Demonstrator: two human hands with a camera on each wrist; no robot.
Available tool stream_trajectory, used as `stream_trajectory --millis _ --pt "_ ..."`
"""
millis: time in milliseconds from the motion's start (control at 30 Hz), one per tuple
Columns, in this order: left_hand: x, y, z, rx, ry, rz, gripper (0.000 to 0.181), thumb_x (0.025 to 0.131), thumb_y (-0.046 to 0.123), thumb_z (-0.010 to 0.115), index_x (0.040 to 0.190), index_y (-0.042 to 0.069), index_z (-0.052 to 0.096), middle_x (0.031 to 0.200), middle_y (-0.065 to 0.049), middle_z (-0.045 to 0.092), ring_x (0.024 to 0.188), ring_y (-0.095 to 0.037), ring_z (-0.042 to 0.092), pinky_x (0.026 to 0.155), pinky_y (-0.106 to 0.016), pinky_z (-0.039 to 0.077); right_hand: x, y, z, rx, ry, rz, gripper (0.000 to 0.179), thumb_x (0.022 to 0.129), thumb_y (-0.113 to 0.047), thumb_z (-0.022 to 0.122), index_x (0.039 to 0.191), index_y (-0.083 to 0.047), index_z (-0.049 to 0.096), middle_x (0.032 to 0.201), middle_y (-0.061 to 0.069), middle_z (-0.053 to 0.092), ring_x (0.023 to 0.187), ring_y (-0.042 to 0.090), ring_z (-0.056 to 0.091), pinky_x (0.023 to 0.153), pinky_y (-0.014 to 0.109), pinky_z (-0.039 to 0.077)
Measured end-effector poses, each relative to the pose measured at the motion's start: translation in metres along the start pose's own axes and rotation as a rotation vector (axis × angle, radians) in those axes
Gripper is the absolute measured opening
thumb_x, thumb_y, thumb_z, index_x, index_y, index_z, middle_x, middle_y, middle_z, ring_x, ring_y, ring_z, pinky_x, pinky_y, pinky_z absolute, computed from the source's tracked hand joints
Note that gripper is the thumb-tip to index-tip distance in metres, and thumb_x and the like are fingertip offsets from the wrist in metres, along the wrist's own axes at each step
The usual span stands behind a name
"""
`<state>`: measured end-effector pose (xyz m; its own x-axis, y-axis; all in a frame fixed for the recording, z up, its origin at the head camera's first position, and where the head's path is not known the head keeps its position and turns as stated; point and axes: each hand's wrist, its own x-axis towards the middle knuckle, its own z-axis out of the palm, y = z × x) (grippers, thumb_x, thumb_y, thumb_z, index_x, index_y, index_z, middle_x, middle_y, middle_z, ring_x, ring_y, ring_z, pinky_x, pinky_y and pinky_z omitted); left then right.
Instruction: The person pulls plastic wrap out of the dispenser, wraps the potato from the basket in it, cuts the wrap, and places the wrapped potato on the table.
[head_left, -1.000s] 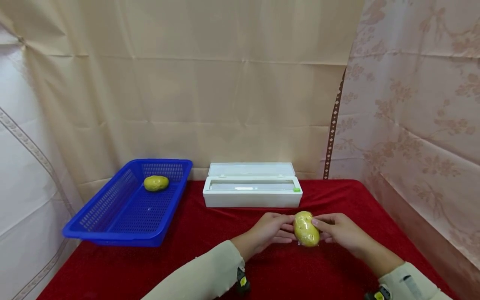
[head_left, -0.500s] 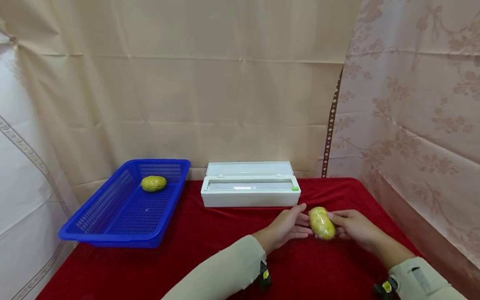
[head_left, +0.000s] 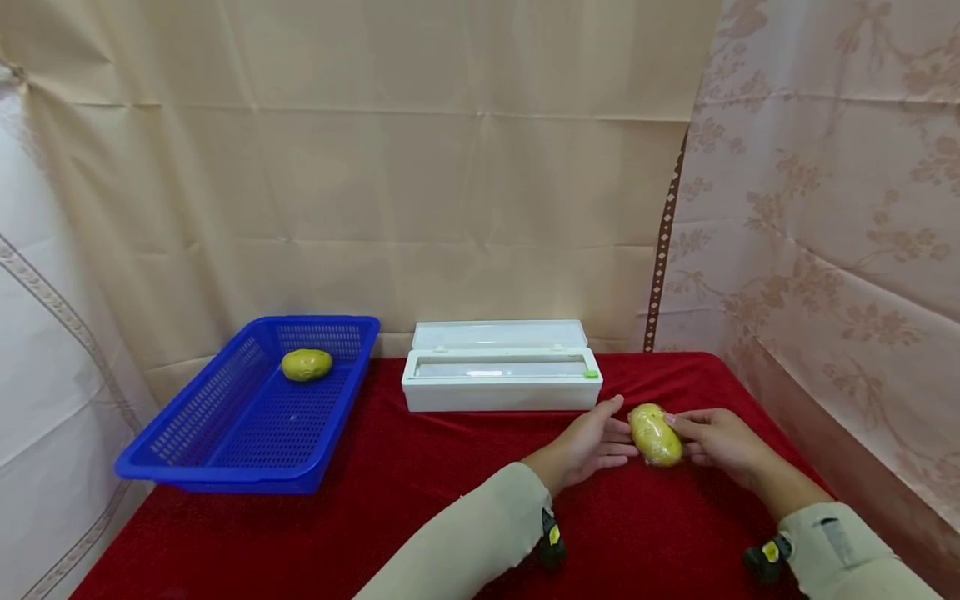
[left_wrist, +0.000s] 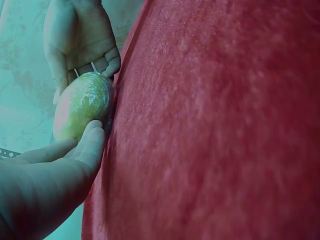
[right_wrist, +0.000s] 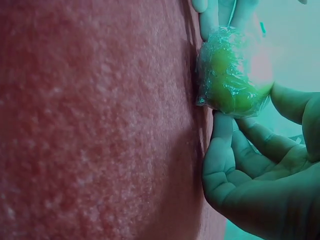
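Note:
A yellow potato [head_left: 656, 435] wrapped in clear cling film is between my two hands, close over the red cloth. My right hand [head_left: 723, 446] pinches its right side, thumb on top and fingers beneath, as the right wrist view shows with the shiny wrapped potato [right_wrist: 232, 75]. On the other side my left hand [head_left: 588, 446] has its fingers straight, their tips at the potato's left edge, and its thumb raised away from it. In the left wrist view, those fingertips [left_wrist: 92, 140] lie against the filmed potato [left_wrist: 85, 105].
A white cling film box [head_left: 501, 395] with its lid up and a green slider stands behind the hands. At the left, a blue plastic basket [head_left: 225, 475] holds another potato [head_left: 307, 364]. Red cloth [head_left: 420, 467] covers the table; curtains hang behind and at both sides.
Both hands and the wrapped potato have moved right and slightly away from me. My left thumb has lifted off the potato and its fingers have straightened.

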<state>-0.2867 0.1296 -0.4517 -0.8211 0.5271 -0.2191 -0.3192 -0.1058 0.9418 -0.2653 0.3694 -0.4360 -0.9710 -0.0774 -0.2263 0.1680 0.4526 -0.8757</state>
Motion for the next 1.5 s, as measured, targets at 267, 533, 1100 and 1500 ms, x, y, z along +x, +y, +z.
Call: stream_trajectory --millis 267,533,1100,1500 --pt "0.009 -0.006 0.007 -0.021 0.008 0.004 0.075 0.098 0.061 0.054 0.128 -0.007 0.062 0.125 -0.015 0.069 0.119 -0.035 0.068 0.108 -0.049 0.05 0.003 0.005 -0.005 -0.026 0.029 0.042 0.064 0.109 -0.037 0.051 0.145 0.016 0.046 0.089 -0.003 0.071 0.079 0.01 0.065 0.07 0.031 0.057" --pt "0.008 -0.004 0.009 -0.006 -0.013 -0.012 0.078 0.097 0.061 0.055 0.134 -0.007 0.058 0.131 -0.016 0.065 0.124 -0.035 0.064 0.111 -0.051 0.047 0.003 0.006 -0.004 -0.048 0.052 0.06 0.067 0.108 -0.043 0.051 0.143 0.015 0.048 0.087 -0.004 0.072 0.078 0.01 0.066 0.069 0.031 0.056" --pt "-0.005 0.011 0.003 0.088 -0.037 -0.001 0.077 0.1 0.057 0.055 0.141 -0.007 0.051 0.142 -0.021 0.058 0.127 -0.037 0.063 0.113 -0.054 0.045 0.004 -0.003 0.002 -0.241 0.235 -0.027 0.07 0.107 -0.052 0.046 0.134 0.01 0.059 0.104 0.014 0.072 0.086 0.018 0.064 0.065 0.032 0.052" --pt "-0.02 0.031 -0.021 0.21 -0.026 0.036 0.069 0.101 0.047 0.058 0.147 -0.004 0.049 0.146 -0.027 0.055 0.132 -0.041 0.059 0.114 -0.054 0.044 0.002 -0.033 0.017 -0.476 0.382 -0.217 0.045 0.105 -0.04 0.056 0.123 0.0 0.069 0.125 0.025 0.069 0.113 0.043 0.063 0.084 0.053 0.051"
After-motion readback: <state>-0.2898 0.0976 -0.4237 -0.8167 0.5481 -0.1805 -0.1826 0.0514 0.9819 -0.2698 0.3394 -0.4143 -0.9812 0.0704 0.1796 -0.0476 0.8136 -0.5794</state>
